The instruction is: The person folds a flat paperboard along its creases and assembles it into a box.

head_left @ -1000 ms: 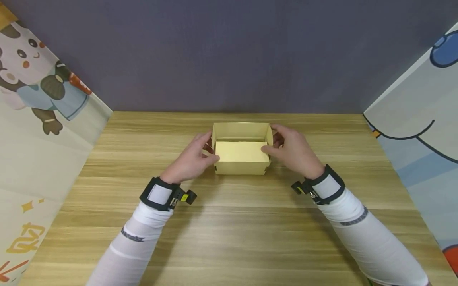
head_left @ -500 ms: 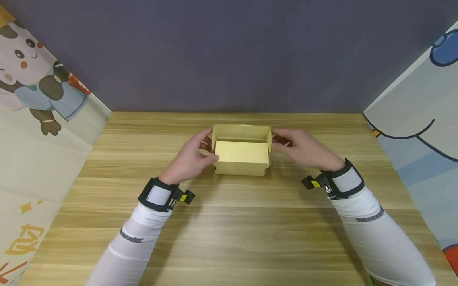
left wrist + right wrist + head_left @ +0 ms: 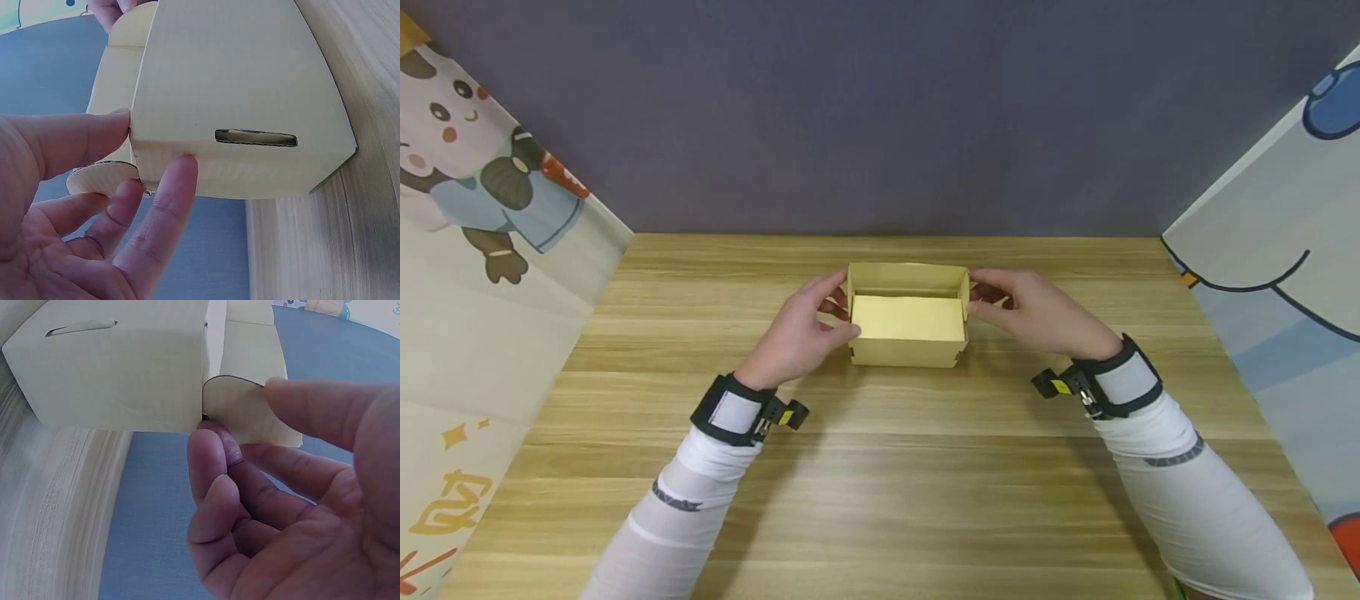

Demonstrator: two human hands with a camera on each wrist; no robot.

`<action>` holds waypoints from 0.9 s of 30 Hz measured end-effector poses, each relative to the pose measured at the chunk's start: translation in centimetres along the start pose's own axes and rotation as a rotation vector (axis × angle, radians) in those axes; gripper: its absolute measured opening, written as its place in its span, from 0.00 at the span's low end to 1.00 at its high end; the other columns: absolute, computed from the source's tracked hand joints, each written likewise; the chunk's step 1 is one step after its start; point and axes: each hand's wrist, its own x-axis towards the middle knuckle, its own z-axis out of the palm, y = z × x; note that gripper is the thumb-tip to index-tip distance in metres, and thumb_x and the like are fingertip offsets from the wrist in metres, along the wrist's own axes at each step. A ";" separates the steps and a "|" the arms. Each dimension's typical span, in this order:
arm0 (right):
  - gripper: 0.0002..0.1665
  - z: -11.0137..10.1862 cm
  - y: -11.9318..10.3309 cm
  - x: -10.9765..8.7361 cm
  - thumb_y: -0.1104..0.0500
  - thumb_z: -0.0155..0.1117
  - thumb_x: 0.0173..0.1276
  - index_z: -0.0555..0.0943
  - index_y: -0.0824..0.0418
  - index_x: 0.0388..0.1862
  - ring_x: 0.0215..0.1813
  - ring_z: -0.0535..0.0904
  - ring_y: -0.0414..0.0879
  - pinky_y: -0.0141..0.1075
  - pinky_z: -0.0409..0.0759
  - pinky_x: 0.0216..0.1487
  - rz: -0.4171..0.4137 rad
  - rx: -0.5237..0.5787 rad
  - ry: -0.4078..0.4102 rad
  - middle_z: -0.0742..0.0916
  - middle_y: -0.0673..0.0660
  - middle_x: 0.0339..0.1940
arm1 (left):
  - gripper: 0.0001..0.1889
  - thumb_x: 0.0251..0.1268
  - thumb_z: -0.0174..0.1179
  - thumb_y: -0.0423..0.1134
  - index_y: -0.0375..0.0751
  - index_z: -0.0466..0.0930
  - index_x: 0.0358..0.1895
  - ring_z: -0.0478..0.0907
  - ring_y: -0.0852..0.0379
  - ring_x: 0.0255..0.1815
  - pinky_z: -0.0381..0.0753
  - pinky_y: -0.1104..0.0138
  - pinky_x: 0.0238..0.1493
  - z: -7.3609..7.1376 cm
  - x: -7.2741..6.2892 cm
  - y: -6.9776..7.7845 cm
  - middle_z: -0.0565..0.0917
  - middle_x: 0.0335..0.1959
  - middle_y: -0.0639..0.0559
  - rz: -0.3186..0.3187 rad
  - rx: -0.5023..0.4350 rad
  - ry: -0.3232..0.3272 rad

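A small pale cardboard box [image 3: 904, 353] stands on the table with its lid panel [image 3: 908, 278] raised at the back. A brighter flat panel [image 3: 908, 318] shows in front of the lid. My left hand [image 3: 797, 333] holds the box's left side: in the left wrist view the thumb lies on the top edge, one finger touches the side wall below a slot [image 3: 256, 137], and others are by a rounded flap [image 3: 103, 179]. On the right, my right hand [image 3: 1037, 315] grips the lid's other rounded side flap [image 3: 234, 403] between thumb and fingers, with the remaining fingers curled below.
The wood-grain table [image 3: 910, 500] extends around the box. Behind its far edge rises a dark blue-grey wall [image 3: 895, 117]. Printed cartoon panels [image 3: 505, 333] flank the table on the left and right.
My right hand has moved right, its thumb leaving the bright panel for the box's right side flap. The raised lid has tipped down slightly. My left hand stays nearly still.
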 end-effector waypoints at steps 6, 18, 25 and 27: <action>0.32 0.1 0.1 0.0 0.53 0.59 0.72 0.67 0.63 0.70 0.54 0.79 0.48 0.47 0.79 0.56 -0.006 -0.004 0.009 0.84 0.54 0.52 | 0.43 0.58 0.67 0.34 0.41 0.54 0.75 0.79 0.53 0.51 0.84 0.68 0.41 -0.1 0.0 -0.1 0.75 0.49 0.50 0.010 -0.013 -0.007; 0.32 0.3 0.2 -0.1 0.55 0.63 0.69 0.68 0.57 0.70 0.52 0.79 0.47 0.50 0.78 0.54 -0.034 0.014 0.043 0.84 0.55 0.50 | 0.38 0.57 0.69 0.34 0.38 0.61 0.70 0.81 0.51 0.48 0.85 0.64 0.44 -0.2 0.1 -0.5 0.76 0.48 0.48 0.020 -0.086 -0.002; 0.30 0.8 0.0 -0.1 0.58 0.65 0.67 0.71 0.52 0.68 0.49 0.81 0.47 0.45 0.80 0.51 -0.020 0.059 0.084 0.83 0.53 0.49 | 0.34 0.57 0.69 0.38 0.39 0.66 0.66 0.81 0.50 0.48 0.85 0.62 0.44 0.0 0.0 -0.6 0.76 0.48 0.46 0.018 -0.117 0.027; 0.30 0.9 -0.1 -0.2 0.59 0.66 0.66 0.72 0.51 0.67 0.49 0.82 0.47 0.42 0.81 0.51 0.000 0.091 0.086 0.83 0.54 0.50 | 0.32 0.60 0.67 0.45 0.41 0.67 0.66 0.81 0.52 0.47 0.85 0.63 0.43 0.0 0.0 -0.5 0.77 0.48 0.47 0.007 -0.111 0.044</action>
